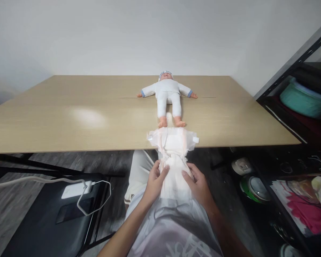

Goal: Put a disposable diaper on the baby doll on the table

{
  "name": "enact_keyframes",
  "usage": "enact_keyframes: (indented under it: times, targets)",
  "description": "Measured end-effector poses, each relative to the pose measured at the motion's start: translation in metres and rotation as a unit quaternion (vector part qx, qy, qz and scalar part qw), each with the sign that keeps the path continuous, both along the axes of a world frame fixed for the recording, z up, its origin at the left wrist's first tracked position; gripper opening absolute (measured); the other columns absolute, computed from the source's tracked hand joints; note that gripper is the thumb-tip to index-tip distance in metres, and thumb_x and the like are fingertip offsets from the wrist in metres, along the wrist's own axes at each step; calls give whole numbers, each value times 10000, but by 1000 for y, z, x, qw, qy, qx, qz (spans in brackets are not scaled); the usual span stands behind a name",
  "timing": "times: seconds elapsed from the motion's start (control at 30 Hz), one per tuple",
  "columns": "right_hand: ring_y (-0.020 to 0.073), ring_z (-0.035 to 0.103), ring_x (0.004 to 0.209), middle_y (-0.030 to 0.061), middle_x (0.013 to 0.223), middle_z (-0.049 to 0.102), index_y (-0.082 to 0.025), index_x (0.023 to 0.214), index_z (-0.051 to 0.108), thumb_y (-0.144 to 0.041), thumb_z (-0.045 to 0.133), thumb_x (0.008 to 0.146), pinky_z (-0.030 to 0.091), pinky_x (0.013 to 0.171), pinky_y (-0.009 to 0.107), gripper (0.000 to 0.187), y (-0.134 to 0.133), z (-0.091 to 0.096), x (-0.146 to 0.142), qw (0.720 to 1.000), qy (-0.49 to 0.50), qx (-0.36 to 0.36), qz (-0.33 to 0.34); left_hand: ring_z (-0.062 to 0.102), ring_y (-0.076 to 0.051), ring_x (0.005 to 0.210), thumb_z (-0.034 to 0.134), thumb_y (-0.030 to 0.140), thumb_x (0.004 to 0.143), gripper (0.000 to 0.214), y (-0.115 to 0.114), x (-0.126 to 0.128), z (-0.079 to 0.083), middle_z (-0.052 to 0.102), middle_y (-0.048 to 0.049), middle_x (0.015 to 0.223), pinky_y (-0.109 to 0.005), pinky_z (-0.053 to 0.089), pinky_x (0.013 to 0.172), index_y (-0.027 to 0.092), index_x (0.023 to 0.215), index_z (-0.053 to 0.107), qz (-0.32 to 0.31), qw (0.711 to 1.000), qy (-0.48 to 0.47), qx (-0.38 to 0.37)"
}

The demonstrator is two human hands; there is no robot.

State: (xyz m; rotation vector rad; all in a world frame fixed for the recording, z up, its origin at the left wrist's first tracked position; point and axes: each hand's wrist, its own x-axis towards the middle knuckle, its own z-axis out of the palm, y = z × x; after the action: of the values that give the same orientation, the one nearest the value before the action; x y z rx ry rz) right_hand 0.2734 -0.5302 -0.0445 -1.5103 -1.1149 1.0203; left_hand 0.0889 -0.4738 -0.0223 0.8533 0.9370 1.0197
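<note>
An unfolded white diaper (173,153) spans the table's front edge, its far end with the side tabs lying on the tabletop and its near end over my lap. My left hand (156,180) grips its left side, thumb on top and fingers underneath. On the opposite side my right hand (198,182) holds it the same way. Just beyond the diaper, a baby doll (169,94) in a white outfit and printed cap lies on its back, arms spread and feet toward me.
The wooden table (109,117) reaches back to a pale wall. At left, a black chair (50,214) carries a white power bank (76,190) with a cable and a dark phone (74,210). Shelves at right hold a teal container (306,98) and a pink cloth (307,214).
</note>
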Motion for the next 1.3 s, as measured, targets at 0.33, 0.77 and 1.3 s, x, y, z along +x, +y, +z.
enact_keyframes:
  times: [0.33, 0.77, 1.3]
  targets:
    - [244, 732, 975, 83, 1102, 782, -239, 1307, 748, -460, 657, 1087, 617, 876, 396, 325, 1, 6, 9, 977, -149, 142, -63, 792, -217, 924, 928, 650, 856, 586, -5, -1, -6, 833, -62, 1037, -272, 596, 786, 195, 1142, 696, -1, 1000, -12, -11]
    - [312, 660, 1355, 116, 1413, 738, -257, 1409, 702, -321, 614, 1112, 552, 1195, 535, 316, 46, 46, 4, 915, -323, 242, 26, 734, -174, 867, 903, 622, 894, 532, -2, 4, -8, 806, -41, 1027, -262, 588, 801, 196, 1137, 698, -6, 1000, -5, 6]
    - [349, 335, 1719, 138, 1851, 383, -205, 1769, 449, -553, 551, 1160, 224, 1429, 560, 708, 145, 37, -8, 828, -501, 139, 211, 673, -364, 1161, 650, 418, 1080, 187, 62, -61, 18, 731, -120, 1217, -505, 546, 1029, 290, 1195, 723, -75, 772, 464, 429]
